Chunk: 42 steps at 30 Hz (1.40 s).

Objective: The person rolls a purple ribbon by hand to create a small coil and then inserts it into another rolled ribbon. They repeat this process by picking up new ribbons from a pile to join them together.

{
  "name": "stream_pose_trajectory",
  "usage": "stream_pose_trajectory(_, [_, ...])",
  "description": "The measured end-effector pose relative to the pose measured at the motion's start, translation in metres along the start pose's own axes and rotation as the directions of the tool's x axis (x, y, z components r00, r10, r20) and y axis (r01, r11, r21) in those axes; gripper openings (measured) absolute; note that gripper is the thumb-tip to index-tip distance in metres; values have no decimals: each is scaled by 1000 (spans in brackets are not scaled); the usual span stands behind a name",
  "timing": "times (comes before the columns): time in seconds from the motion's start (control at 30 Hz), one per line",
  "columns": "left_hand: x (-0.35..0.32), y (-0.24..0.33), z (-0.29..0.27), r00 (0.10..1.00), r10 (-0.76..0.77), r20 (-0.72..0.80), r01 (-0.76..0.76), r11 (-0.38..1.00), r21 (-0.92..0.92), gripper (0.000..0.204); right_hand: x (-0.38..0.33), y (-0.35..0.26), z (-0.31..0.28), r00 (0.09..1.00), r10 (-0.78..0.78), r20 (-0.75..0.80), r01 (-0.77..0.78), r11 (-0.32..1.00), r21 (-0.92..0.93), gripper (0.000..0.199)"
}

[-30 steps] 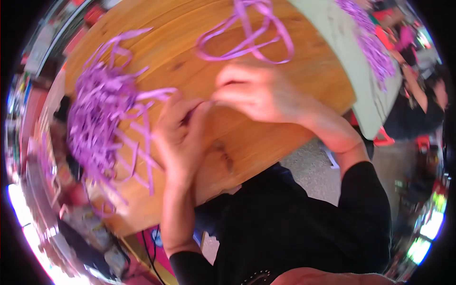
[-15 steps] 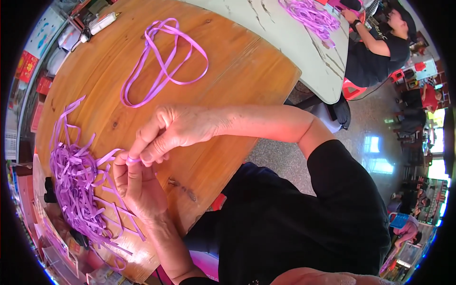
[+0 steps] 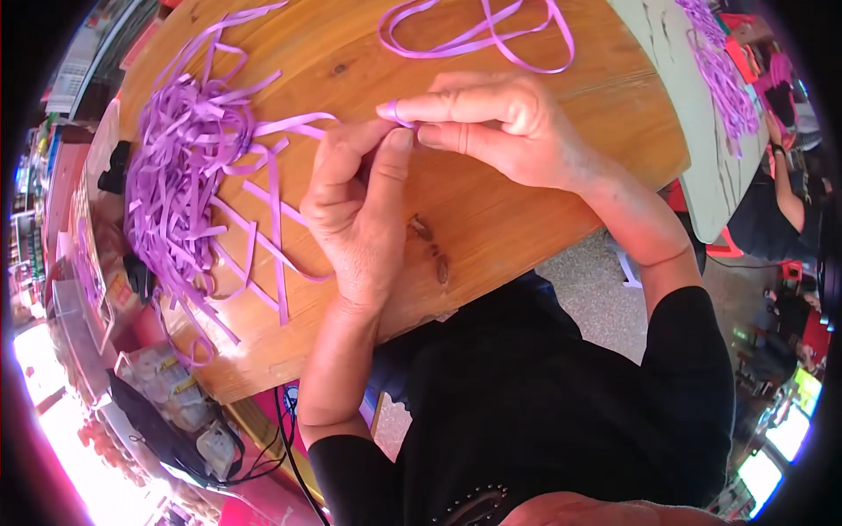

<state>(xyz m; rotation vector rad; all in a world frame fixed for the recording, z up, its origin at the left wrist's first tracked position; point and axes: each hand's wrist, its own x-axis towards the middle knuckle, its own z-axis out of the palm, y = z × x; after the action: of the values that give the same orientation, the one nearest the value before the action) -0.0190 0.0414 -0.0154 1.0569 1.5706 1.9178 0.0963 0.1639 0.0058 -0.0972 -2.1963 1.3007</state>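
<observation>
Strip [image 3: 289, 125] being pinched between both hands: right hand [image 3: 500, 123] is wrapping its end round the forefinger, left hand [image 3: 355, 215] is gripping it beside the pile [image 3: 189, 175] on the table [image 3: 491, 228].

On the table [image 3: 526, 219], a pile of ribbon strips [image 3: 189, 175] lies at the left, some strips trailing toward the near edge. A looped ribbon [image 3: 478, 39] lies at the far side, right of the pile. Between them, near the table's middle, the left hand [image 3: 355, 219] and the right hand [image 3: 495, 123] meet, fingertips touching on a ribbon strip [image 3: 390, 111]. A second table [image 3: 702, 149] stands to the right, carrying more ribbon strips [image 3: 724, 74].
</observation>
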Motion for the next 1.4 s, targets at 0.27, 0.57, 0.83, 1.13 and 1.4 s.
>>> stream_pose_trajectory(0.27, [0,-8,0,999,-30,18,30,999,-16,6,-5,0,10,984,-171,-40,130,862,-491,27])
stream_pose_trajectory(0.57, [-1,0,-3,997,-58,50,67,975,-212,4,-3,-9,-2,962,272,40,-275,946,172,20])
stream_pose_trajectory(0.83, [-2,3,-12,939,-308,153,342,886,-313,7,-4,1,0,1000,6,23,-4,995,-96,19])
stream_pose_trajectory(1.13, [-3,0,1,913,-393,108,406,856,-321,9,0,5,0,950,-307,-53,246,844,-477,15])
stream_pose_trajectory(1.4, [2,-7,-4,938,-344,35,310,793,-524,8,-4,4,-6,999,49,1,-48,993,-108,20])
